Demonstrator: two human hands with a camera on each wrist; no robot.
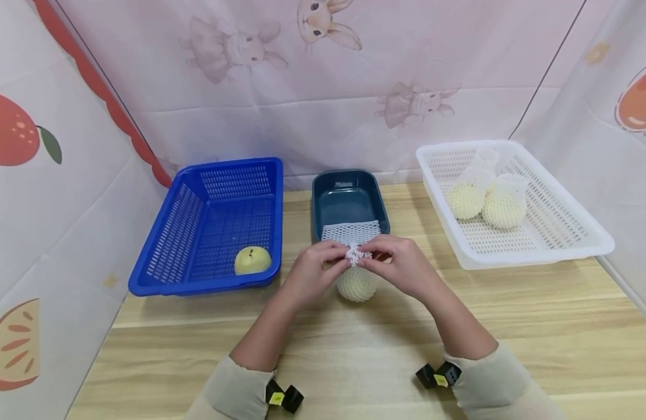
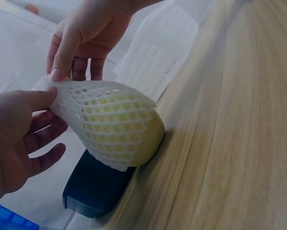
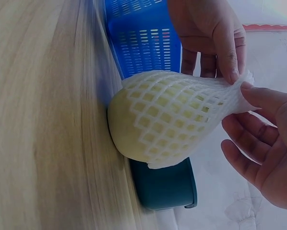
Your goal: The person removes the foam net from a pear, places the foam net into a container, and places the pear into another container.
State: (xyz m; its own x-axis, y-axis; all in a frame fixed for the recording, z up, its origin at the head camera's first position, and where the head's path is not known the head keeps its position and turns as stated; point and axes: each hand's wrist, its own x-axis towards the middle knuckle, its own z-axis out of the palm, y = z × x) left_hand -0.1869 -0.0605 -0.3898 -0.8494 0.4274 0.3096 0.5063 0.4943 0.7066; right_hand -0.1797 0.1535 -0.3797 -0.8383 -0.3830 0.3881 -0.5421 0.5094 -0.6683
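Observation:
A round, pale yellow-green fruit (image 2: 155,139) sits on the table, with a white foam net (image 3: 172,110) drawn over it. In both wrist views the fruit's lower part shows bare below the net. My left hand (image 1: 315,268) pinches the gathered top of the net between thumb and fingers. From the other side my right hand (image 1: 407,265) pinches the same bunched top, the fingertips of both hands close together. Behind the hands, a flat foam net (image 1: 351,232) lies over the near end of a dark teal tray (image 1: 375,201).
To the left stands a blue basket (image 1: 202,288) holding one yellow-green fruit (image 1: 253,261) with a dark stem. A white basket (image 1: 538,258) at the right holds net-covered fruits (image 1: 504,209). A printed curtain (image 1: 323,70) closes off the back.

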